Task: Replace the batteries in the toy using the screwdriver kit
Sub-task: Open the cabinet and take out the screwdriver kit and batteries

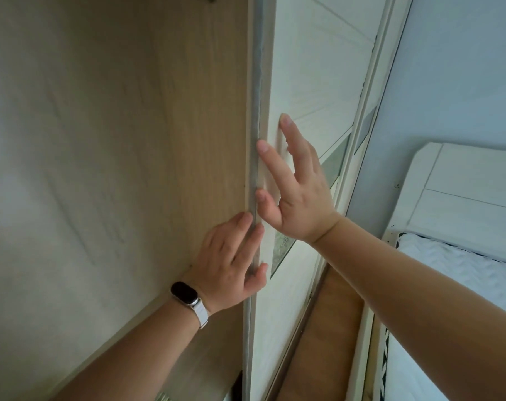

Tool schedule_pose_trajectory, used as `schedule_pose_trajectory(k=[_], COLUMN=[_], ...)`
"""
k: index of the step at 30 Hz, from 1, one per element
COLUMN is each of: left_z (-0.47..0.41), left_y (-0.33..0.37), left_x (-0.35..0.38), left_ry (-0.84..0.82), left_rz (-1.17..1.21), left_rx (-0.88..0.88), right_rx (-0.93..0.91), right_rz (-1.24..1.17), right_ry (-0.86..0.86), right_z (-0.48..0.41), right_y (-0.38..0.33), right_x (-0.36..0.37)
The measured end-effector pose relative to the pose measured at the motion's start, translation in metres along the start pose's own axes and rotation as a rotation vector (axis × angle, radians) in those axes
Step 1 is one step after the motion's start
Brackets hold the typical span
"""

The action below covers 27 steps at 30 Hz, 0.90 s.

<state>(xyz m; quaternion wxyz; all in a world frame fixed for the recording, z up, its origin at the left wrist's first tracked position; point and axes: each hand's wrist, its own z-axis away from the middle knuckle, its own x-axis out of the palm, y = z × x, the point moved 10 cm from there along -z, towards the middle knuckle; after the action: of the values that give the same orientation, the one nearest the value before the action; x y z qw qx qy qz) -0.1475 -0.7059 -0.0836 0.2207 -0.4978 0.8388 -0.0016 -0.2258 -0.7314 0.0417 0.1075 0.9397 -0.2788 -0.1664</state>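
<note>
Neither the toy, the batteries nor the screwdriver kit is in view. I face a wardrobe with a white sliding door (309, 68) whose edge carries a grey brush strip (256, 117). My left hand (231, 264), with a dark band on the wrist, lies at that edge, its fingers stretched along the strip and its thumb on the door's front. My right hand (295, 192) presses flat on the door face just above, fingers spread and straight. Neither hand holds anything.
The wardrobe's wood-grain inner wall (115, 140) fills the left half. A second door panel and its frame (361, 134) run to the right. At the far right stand a white headboard (460, 192) and a bed with a white quilted cover (454, 285).
</note>
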Motion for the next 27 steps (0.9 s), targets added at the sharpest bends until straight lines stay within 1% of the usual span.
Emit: schedule_pose_trajectory(k=[6, 13, 17, 20, 23, 25, 27], left_z=[-0.011, -0.017, -0.017, -0.02, -0.017, -0.008, 0.009], left_y=[-0.002, -0.006, -0.005, -0.003, -0.008, -0.015, -0.026], left_x=[0.028, 0.041, 0.041, 0.032, 0.012, -0.002, -0.022], left_ry=[-0.027, -0.085, -0.168, -0.265, -0.325, -0.349, -0.391], left_rz=[-0.032, -0.051, -0.055, -0.033, -0.042, -0.061, -0.102], left_rx=[-0.052, -0.083, -0.114, -0.124, -0.136, -0.168, -0.225], right_rx=[0.026, 0.055, 0.069, 0.102, 0.097, 0.064, 0.047], right_rz=[-0.036, -0.056, 0.079, 0.17, 0.177, 0.187, 0.194], right_ry=[0.028, -0.018, -0.046, 0.009, 0.039, 0.009, -0.061], right_z=[0.007, 0.012, 0.013, 0.011, 0.0, -0.007, -0.011], right_y=[0.029, 0.046, 0.049, 0.041, 0.022, 0.006, -0.014], right_x=[0.007, 0.01, 0.004, -0.005, -0.011, -0.01, -0.001])
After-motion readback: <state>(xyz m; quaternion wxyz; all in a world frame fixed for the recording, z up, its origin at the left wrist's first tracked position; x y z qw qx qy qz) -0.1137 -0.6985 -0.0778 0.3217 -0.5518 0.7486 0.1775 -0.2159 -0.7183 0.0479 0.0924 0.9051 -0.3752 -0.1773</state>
